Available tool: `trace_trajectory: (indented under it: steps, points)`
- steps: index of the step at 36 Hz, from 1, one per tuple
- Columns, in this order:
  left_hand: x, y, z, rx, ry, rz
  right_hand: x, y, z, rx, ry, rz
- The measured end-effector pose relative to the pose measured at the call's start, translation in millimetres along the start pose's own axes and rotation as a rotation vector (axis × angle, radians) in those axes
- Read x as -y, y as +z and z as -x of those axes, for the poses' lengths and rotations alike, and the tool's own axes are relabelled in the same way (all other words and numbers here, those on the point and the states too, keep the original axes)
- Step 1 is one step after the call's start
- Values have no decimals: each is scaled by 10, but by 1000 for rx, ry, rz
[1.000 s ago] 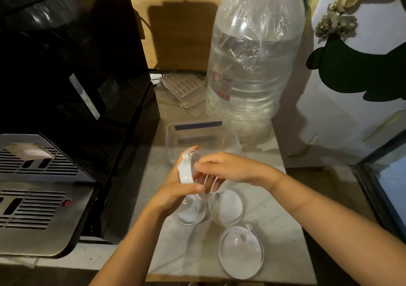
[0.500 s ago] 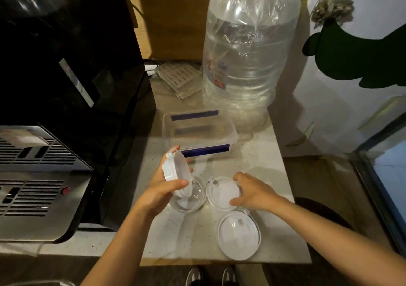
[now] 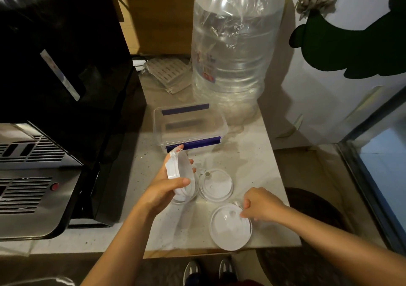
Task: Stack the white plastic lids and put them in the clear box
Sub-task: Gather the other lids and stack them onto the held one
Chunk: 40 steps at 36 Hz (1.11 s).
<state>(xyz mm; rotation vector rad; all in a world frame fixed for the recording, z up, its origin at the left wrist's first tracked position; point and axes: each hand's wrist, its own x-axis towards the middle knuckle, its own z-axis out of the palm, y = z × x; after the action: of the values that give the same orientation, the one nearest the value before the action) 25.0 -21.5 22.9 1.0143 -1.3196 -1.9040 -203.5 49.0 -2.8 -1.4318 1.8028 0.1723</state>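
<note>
My left hand point(image 3: 162, 186) grips a small stack of white plastic lids point(image 3: 181, 173), held on edge above the counter. Under the stack a further lid point(image 3: 186, 199) lies flat, mostly hidden. Another white lid point(image 3: 216, 185) lies flat just to the right of it. A third lid point(image 3: 229, 227) lies near the counter's front edge, and my right hand point(image 3: 260, 205) pinches the tab at its upper right rim. The clear box point(image 3: 189, 124) with blue clips stands open behind the lids and looks empty.
A large clear water bottle point(image 3: 235, 44) stands behind the box. A black appliance point(image 3: 61, 66) with a steel grille fills the left. The pale stone counter point(image 3: 248, 160) ends at right and front. A slotted white tray point(image 3: 169, 72) lies at the back.
My right hand left the stack, moved down past the middle lid and now pinches the front lid's tab. My left hand keeps the stack, tilted on edge, slightly left of before.
</note>
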Motion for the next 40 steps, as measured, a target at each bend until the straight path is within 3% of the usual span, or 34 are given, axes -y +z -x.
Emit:
trace_trajectory:
  steps: [14, 23, 30, 36, 40]
  points:
    - [-45, 84, -64, 0, -46, 51, 102, -460, 137, -263, -88, 4]
    - [-183, 119, -73, 107, -41, 285, 423, -1188, 408, -436, -404, 66]
    - [-307, 263, -72, 288, -56, 430, 837, -1415, 543, -386, -648, 80]
    - [-362, 298, -96, 351, -33, 405, 1065, -1357, 463, -349, -710, 215]
    - [-377, 305, -123, 377, -26, 397, 1140, -1314, 428, -424, -775, 331]
